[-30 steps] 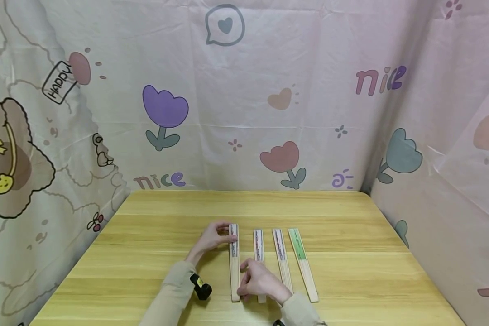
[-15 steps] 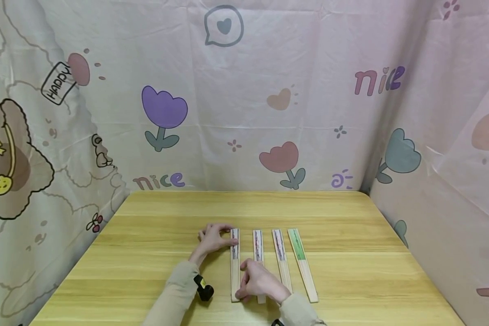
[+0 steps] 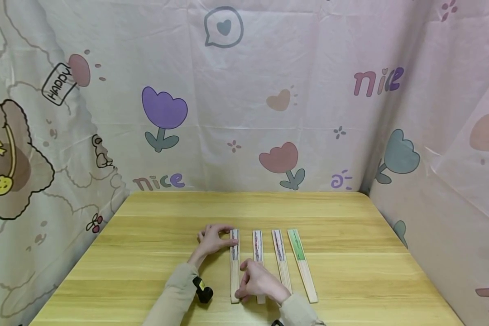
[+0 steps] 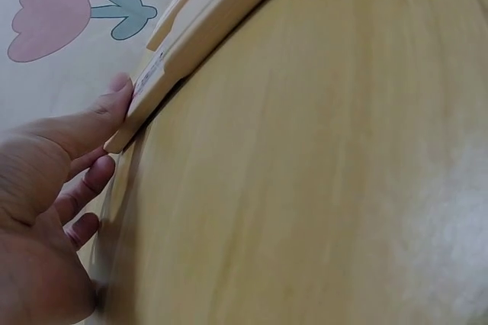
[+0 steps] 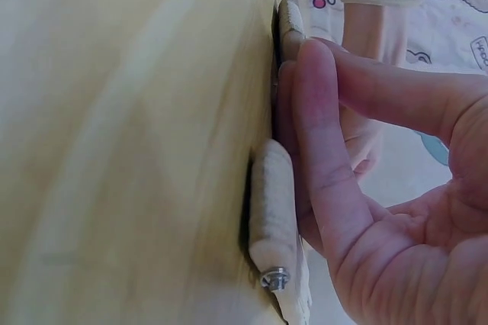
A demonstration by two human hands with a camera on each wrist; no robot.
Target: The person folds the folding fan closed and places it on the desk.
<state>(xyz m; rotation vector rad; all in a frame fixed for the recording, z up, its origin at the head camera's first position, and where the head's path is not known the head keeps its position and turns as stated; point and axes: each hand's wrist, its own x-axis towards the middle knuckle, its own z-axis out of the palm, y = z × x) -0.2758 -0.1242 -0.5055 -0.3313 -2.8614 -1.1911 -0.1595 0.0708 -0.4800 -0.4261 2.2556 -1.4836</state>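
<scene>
A folded fan (image 3: 234, 283) with light wooden ribs and a white, dark-patterned strip lies lengthwise on the table. My left hand (image 3: 212, 240) holds its far end, thumb on the patterned part and index finger at the tip. At the near end, my right hand (image 3: 258, 280) pinches the fan by its right edge. That hand and wrist partly cover a second folded fan (image 3: 257, 244) with a red-marked strip. In the right wrist view, the second fan's rounded end (image 5: 271, 195) with a metal rivet lies beside my fingers.
To the right lie a third folded fan (image 3: 279, 244), white-stripped, and a green one (image 3: 307, 276), slanting slightly. All rest on the wooden table (image 3: 167, 217). A printed cloth (image 3: 228, 90) hangs behind the table and along its sides.
The held fan's far end has come slightly toward me with my left hand and now lies lower in the head view. My right hand has barely moved at the near end.
</scene>
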